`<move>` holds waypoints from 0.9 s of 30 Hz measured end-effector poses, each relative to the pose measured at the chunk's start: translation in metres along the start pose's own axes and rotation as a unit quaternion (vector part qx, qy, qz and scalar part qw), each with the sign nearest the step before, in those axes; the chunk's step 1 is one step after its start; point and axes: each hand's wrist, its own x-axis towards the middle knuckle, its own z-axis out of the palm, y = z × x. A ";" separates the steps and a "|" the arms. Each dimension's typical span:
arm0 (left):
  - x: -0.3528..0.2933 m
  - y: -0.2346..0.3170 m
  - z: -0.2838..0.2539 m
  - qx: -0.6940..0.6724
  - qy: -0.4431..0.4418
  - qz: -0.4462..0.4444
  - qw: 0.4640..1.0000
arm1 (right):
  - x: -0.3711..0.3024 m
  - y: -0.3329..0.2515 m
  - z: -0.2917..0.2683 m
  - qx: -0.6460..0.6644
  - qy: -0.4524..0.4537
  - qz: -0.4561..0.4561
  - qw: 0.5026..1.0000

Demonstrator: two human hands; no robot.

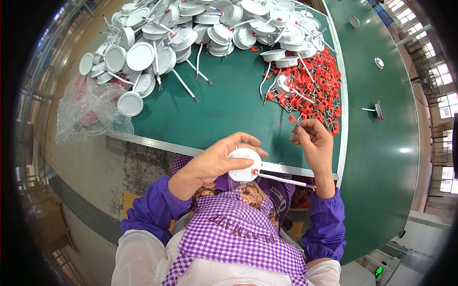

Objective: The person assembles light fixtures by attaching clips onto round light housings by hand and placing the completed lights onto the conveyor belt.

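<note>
1. White round plastic lamp disc (241, 172) sits just off the centre of the view, towards 5 o'clock, near the closest edge of the green flat surface (205, 112) with its pale metal rim.
2. From a red ring on its face, a white round cable (281, 179) runs out between 3 and 4 o'clock, its coloured wire tips near the right wrist.
3. At 8 o'clock from the centre, the left hand (214, 159) holds the disc: the thumb lies across its face, the other fingers reach round its far side.
4. At 3 o'clock, the right hand (316, 140) has thumb and fingers pinched narrow on a small red-and-metal clip (292, 118), apart from the disc.
5. Just past that clip, towards 2 o'clock, spreads a heap of red-and-metal clips (322, 88).
6. From 10 to 1 o'clock, white round lamp discs with cables (140, 56) lie piled up.
7. Between 9 and 10 o'clock, a clear crumpled plastic bag (90, 112) drapes over the surface's edge.
8. Between 1 and 3 o'clock, a second green surface (377, 157) bears three spaced-out lamp discs.
9. Towards 6 o'clock is a purple-and-white checked cloth apron (219, 248).
</note>
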 end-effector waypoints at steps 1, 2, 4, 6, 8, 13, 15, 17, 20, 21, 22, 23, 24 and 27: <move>0.000 0.000 0.001 -0.001 0.002 0.001 1.000 | -0.001 -0.008 0.002 0.001 -0.022 0.011 1.000; 0.001 0.000 0.003 0.026 0.010 -0.028 0.999 | -0.003 -0.014 0.005 0.001 -0.024 0.011 1.000; 0.002 0.000 0.004 0.051 0.020 -0.057 0.997 | -0.010 -0.023 0.012 -0.022 -0.107 0.021 0.994; 0.004 0.000 0.005 0.196 0.066 -0.006 0.978 | -0.019 -0.031 0.016 -0.120 -0.169 -0.050 0.977; 0.004 0.001 0.004 0.194 0.088 0.013 0.977 | -0.026 -0.044 0.024 -0.206 -0.217 -0.121 0.946; 0.008 0.010 0.012 0.347 0.139 0.088 0.923 | -0.037 -0.052 0.033 -0.250 -0.214 -0.197 0.924; 0.009 0.012 0.015 0.358 0.136 0.096 0.919 | -0.040 -0.053 0.035 -0.268 -0.204 -0.196 0.921; 0.010 0.010 0.017 0.368 0.135 0.104 0.914 | -0.042 -0.050 0.037 -0.282 -0.193 -0.196 0.919; 0.012 0.006 0.018 0.384 0.127 0.133 0.905 | -0.045 -0.048 0.036 -0.288 -0.189 -0.186 0.920; 0.012 0.006 0.018 0.398 0.127 0.146 0.897 | -0.046 -0.048 0.037 -0.288 -0.191 -0.185 0.920; 0.012 0.005 0.019 0.413 0.127 0.159 0.888 | -0.048 -0.047 0.037 -0.290 -0.187 -0.182 0.921; 0.013 0.004 0.020 0.411 0.128 0.158 0.889 | -0.048 -0.046 0.038 -0.293 -0.182 -0.178 0.922; 0.013 0.003 0.021 0.423 0.128 0.160 0.883 | -0.049 -0.044 0.038 -0.293 -0.183 -0.177 0.922; 0.014 0.005 0.020 0.447 0.127 0.175 0.868 | -0.049 -0.042 0.042 -0.298 -0.167 -0.199 0.918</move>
